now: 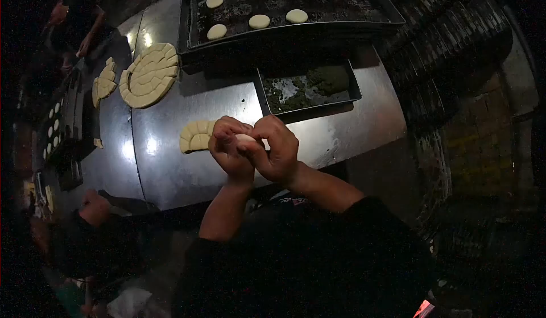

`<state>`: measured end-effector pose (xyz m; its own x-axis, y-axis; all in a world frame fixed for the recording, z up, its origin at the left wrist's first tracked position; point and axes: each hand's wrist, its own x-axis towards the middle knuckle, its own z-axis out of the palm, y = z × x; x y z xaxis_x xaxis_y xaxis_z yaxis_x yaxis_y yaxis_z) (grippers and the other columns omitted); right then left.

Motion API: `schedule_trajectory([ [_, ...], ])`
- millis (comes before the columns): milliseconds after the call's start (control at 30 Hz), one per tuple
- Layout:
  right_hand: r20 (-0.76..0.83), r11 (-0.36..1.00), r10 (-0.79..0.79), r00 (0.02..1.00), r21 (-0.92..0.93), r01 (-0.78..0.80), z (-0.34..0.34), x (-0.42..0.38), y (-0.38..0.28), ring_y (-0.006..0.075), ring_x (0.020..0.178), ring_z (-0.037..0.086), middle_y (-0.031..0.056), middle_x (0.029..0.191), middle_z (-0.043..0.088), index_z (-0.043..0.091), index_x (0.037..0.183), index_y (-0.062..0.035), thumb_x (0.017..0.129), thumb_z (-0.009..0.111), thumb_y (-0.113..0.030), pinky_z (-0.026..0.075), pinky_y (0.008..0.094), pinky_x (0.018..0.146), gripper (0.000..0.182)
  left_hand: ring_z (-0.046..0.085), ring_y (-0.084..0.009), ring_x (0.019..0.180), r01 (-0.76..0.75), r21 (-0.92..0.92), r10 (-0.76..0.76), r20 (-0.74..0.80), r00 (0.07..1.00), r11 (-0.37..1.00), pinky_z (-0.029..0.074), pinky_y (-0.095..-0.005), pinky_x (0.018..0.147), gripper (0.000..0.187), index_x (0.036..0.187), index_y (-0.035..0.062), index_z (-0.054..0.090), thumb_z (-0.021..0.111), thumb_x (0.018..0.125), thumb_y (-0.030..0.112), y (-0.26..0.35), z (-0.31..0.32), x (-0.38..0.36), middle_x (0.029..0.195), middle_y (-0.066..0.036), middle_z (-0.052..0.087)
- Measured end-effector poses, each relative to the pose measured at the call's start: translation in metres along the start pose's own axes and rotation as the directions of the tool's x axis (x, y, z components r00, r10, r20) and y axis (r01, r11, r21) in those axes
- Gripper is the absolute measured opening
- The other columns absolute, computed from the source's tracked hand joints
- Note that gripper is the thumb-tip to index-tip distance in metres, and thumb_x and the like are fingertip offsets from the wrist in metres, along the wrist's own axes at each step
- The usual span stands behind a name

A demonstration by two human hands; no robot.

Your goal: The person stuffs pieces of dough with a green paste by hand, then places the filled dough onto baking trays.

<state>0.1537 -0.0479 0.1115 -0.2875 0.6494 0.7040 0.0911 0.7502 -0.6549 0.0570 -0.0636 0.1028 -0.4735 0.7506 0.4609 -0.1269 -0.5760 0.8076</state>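
Note:
My left hand [232, 150] and my right hand [275, 148] meet above the metal table's front part. Their fingers are closed around a small pale piece of dough [245, 139], which they mostly cover. Just left of them, a curved strip of dough cut into segments [195, 136] lies on the table, partly behind my left hand. Beyond my hands stands a rectangular metal pan [357, 88] holding a dark green, chopped-looking filling [327, 85]. Bare metal shows on part of the pan's bottom.
A large dark baking tray [341, 12] at the back carries several round dough pieces [259, 21]. To the left lie a big cut dough round [151, 76] and a smaller cut piece [104, 84]. Other people's hands [94, 207] show at left. Stacked trays [455, 39] stand at right.

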Motion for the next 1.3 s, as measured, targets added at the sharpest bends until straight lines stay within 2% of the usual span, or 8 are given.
schedule_trajectory([
  [100, -0.136, 1.000, 0.012, 0.991, 0.016, -0.009, 0.008, 0.006, 0.003, 0.0191, 0.061, 0.058, 0.0099, 0.068, 0.057, 0.054, 0.086, -0.0008, 0.088, 0.062, -0.019, 0.045, 0.0325, 0.051, 0.020, 0.046, -0.0117, 0.055, -0.056, 0.031, 0.055, 0.025, 0.998, 0.998, 0.038, -0.0260, 0.054, 0.048, 0.065, 0.0047, 0.042, 0.043, 0.097, 0.040, -0.007, -0.001, 0.011, 0.061, -0.003, 0.045],
  [300, 0.328, 0.890, 0.408, 0.852, 0.065, -0.451, -0.043, 0.026, 0.027, 0.0070, 0.049, 0.047, 0.0062, 0.052, 0.052, 0.053, 0.076, -0.0008, 0.091, 0.058, -0.018, 0.036, 0.0276, 0.043, 0.024, 0.043, -0.0101, 0.052, 0.638, -0.046, -0.636, -0.170, 0.753, 0.768, 0.037, -0.0256, 0.051, 0.060, 0.061, 0.0083, 0.040, 0.038, 0.090, 0.061, -0.039, 0.003, 0.005, 0.056, 0.001, 0.041],
  [467, 0.368, 0.791, 0.519, 0.771, -0.548, -0.271, -0.058, 0.020, 0.075, 0.0289, 0.092, 0.061, 0.0188, 0.101, 0.061, 0.056, 0.100, 0.0009, 0.083, 0.061, -0.012, 0.047, 0.0410, 0.075, 0.021, 0.056, -0.0184, 0.100, 0.843, -0.357, -0.910, -0.050, 0.413, 0.402, 0.045, -0.0284, 0.088, 0.064, 0.124, -0.0007, 0.048, 0.042, 0.092, 0.055, -0.103, 0.009, 0.003, 0.108, -0.012, 0.058],
  [633, 0.597, 0.878, 0.365, 0.715, -0.477, -0.049, -0.049, -0.043, 0.135, 0.0404, 0.118, 0.047, 0.0269, 0.123, 0.050, 0.046, 0.126, 0.0054, 0.080, 0.054, -0.003, 0.041, 0.0416, 0.100, 0.047, 0.057, -0.0212, 0.103, 0.869, -0.152, -0.877, 0.021, 0.480, 0.472, 0.047, -0.0334, 0.089, 0.040, 0.128, 0.0017, 0.046, 0.044, 0.099, 0.027, -0.146, 0.000, 0.014, 0.113, -0.012, 0.059],
  [867, -0.105, 0.454, 0.558, 0.823, -0.792, -0.408, -0.119, -0.036, 0.303, 0.0396, 0.102, 0.056, 0.0248, 0.110, 0.058, 0.057, 0.110, 0.0066, 0.085, 0.054, -0.007, 0.047, 0.0426, 0.086, 0.029, 0.057, -0.0237, 0.108, 0.894, -0.231, -0.922, -0.044, 0.384, 0.384, 0.046, -0.0357, 0.093, 0.040, 0.128, 0.0014, 0.046, 0.045, 0.098, 0.028, -0.170, -0.053, 0.027, 0.119, -0.012, 0.056],
  [1033, -0.252, 0.193, 0.870, 0.423, -0.616, -0.763, -0.100, -0.033, 0.321, 0.0411, 0.084, 0.060, 0.0236, 0.094, 0.060, 0.059, 0.097, 0.0072, 0.090, 0.046, -0.011, 0.050, 0.0458, 0.071, 0.024, 0.056, -0.0233, 0.110, 0.918, -0.152, -0.931, -0.040, 0.364, 0.365, 0.046, -0.0359, 0.094, 0.040, 0.129, 0.0008, 0.046, 0.051, 0.095, 0.022, -0.182, -0.071, 0.037, 0.120, -0.013, 0.056],
  [1067, -0.152, 0.390, 0.721, 0.676, -0.717, -0.578, -0.099, -0.051, 0.331, 0.0406, 0.079, 0.061, 0.0250, 0.091, 0.059, 0.060, 0.094, 0.0065, 0.088, 0.048, -0.008, 0.050, 0.0459, 0.068, 0.021, 0.056, -0.0233, 0.110, 0.920, -0.154, -0.932, -0.029, 0.360, 0.360, 0.046, -0.0359, 0.094, 0.040, 0.129, 0.0008, 0.046, 0.051, 0.095, 0.022, -0.185, -0.072, 0.038, 0.120, -0.013, 0.056],
  [1300, 0.228, 0.381, 0.827, 0.514, -0.899, -0.215, -0.104, -0.039, 0.306, 0.0341, 0.084, 0.065, 0.0256, 0.095, 0.064, 0.067, 0.089, 0.0032, 0.076, 0.059, -0.004, 0.054, 0.0427, 0.071, 0.016, 0.057, -0.0239, 0.108, 0.887, -0.165, -0.899, 0.003, 0.438, 0.431, 0.047, -0.0341, 0.094, 0.039, 0.128, -0.0033, 0.044, 0.050, 0.096, 0.018, -0.163, -0.041, 0.065, 0.119, -0.016, 0.056],
])
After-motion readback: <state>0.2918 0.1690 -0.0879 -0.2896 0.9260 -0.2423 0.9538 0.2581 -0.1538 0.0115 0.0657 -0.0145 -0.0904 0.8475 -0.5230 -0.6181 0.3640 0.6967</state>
